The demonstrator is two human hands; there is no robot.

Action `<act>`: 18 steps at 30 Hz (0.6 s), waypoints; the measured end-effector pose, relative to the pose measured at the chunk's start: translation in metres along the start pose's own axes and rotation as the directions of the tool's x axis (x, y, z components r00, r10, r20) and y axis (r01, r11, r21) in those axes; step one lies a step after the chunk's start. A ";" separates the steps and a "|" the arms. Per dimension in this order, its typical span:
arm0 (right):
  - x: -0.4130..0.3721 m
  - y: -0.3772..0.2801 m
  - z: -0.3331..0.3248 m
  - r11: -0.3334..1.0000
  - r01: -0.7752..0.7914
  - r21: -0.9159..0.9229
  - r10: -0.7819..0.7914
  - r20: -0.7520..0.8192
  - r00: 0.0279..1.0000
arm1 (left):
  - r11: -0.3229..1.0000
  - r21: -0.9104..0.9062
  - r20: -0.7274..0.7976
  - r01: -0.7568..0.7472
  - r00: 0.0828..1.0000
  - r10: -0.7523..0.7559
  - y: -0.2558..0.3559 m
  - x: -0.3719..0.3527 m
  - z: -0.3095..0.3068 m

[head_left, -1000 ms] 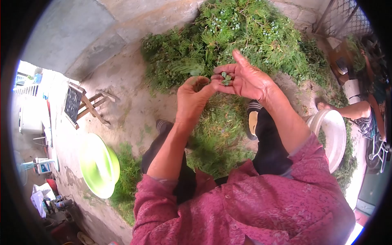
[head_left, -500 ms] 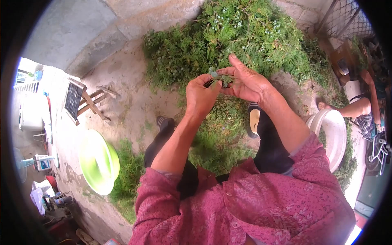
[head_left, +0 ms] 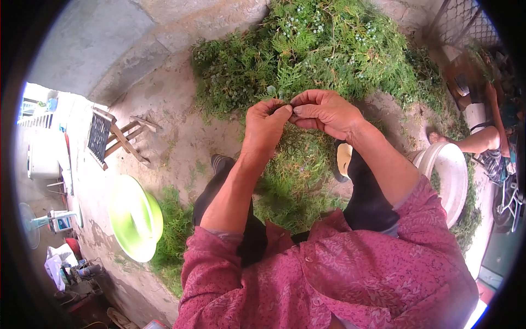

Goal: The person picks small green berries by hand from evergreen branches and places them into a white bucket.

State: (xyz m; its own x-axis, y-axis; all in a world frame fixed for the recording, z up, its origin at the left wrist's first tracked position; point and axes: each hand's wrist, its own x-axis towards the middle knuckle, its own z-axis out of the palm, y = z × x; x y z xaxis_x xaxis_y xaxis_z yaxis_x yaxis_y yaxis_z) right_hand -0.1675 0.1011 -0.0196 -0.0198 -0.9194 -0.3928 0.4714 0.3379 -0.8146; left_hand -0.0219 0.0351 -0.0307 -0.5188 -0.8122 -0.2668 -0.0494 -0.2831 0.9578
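My left hand point(head_left: 264, 125) is closed on a small green sprig point(head_left: 278, 106), which shows between thumb and fingers. Pinched against it, fingertips touching near the same sprig, is my right hand point(head_left: 326, 114); what its fingertips hold is too small to make out. Behind both hands lies a large heap of green branches point(head_left: 307, 49) with pale bluish berries. More loose greenery point(head_left: 296, 192) covers the ground below the hands, between my legs.
A lime green basin point(head_left: 131, 219) stands at the left, below a folding wooden stool point(head_left: 118, 134). On the right is a white bucket point(head_left: 446, 181). Beyond it sits another person, whose bare leg point(head_left: 482, 141) and arm show. A wire mesh point(head_left: 466, 24) is at upper right.
My right hand's fingers have closed in from a spread pose to a pinch beside my left fingertips. Less of the sprig shows now. The other person's arm has shifted slightly.
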 end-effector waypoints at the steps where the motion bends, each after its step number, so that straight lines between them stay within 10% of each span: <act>1: -0.001 -0.001 0.002 1.000 0.005 -0.014 -0.005 -0.021 1.000 | 0.999 -0.035 0.009 0.017 1.000 -0.017 0.004 -0.003 0.000; 11: -0.007 -0.044 -0.020 0.916 0.126 0.382 -0.118 -0.045 0.992 | 0.990 -0.044 0.279 0.136 0.953 -0.118 0.013 -0.012 -0.017; 18: 0.005 -0.040 -0.013 0.992 0.058 -0.113 -0.051 0.063 0.997 | 0.962 0.244 0.403 0.122 0.889 -0.215 0.013 -0.021 -0.012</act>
State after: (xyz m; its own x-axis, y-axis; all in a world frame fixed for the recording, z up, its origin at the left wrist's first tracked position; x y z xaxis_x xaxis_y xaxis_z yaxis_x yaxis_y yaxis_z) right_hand -0.1978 0.0855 0.0053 0.0120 -0.9464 -0.3229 0.3671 0.3045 -0.8789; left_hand -0.0019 0.0424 -0.0136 -0.7948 -0.4559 -0.4005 -0.3193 -0.2471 0.9149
